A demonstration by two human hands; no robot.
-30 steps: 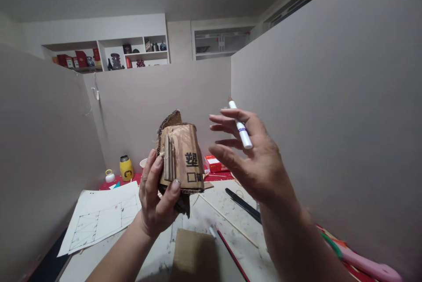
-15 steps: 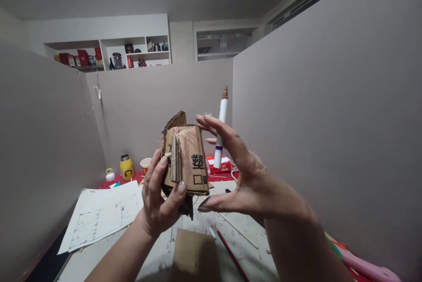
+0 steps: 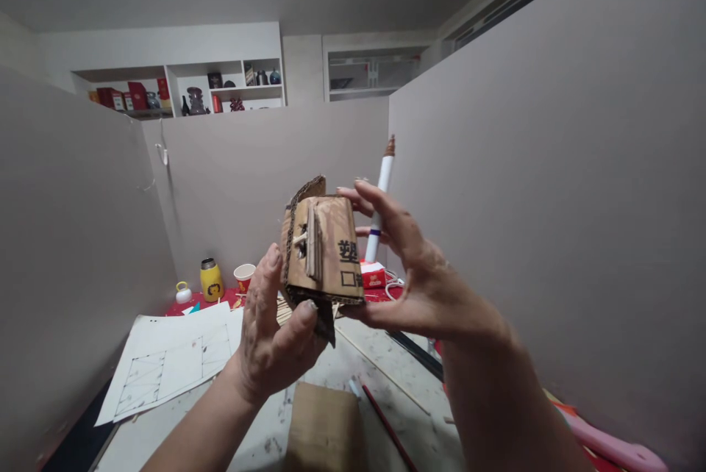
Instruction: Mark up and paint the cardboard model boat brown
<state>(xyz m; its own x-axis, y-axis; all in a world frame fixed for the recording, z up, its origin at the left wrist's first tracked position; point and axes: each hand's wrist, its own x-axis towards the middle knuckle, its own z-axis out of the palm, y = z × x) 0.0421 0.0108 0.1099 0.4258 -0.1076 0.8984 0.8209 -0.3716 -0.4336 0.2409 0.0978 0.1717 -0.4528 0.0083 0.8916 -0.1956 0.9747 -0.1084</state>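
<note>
A small box made of cut corrugated cardboard [image 3: 331, 237], streaked brown and printed with black characters, is held up above the table, slightly tilted. A layered cardboard strip and a thin stick stand out from its near face. My left hand [image 3: 276, 329] cups its left and lower side, with the thumb at the bottom edge and the fingers loosely along the side. My right hand [image 3: 413, 266] grips its right side, thumb underneath and fingertips at the top. Tucked between the right fingers is a white marker [image 3: 386, 174], its brown tip pointing up.
On the table lie a cardboard piece [image 3: 325, 424], a dark red pencil-like stick [image 3: 389, 428], thin wooden sticks and a sheet with drawn lines [image 3: 170, 362]. A yellow bottle [image 3: 210, 281] and a paper cup [image 3: 243, 277] stand behind. Grey partitions [image 3: 540, 163] enclose the table.
The cardboard box has moved up and right. My right thumb and fingers have closed onto it, and my left fingers have loosened from its face. The marker has shifted right with my hand.
</note>
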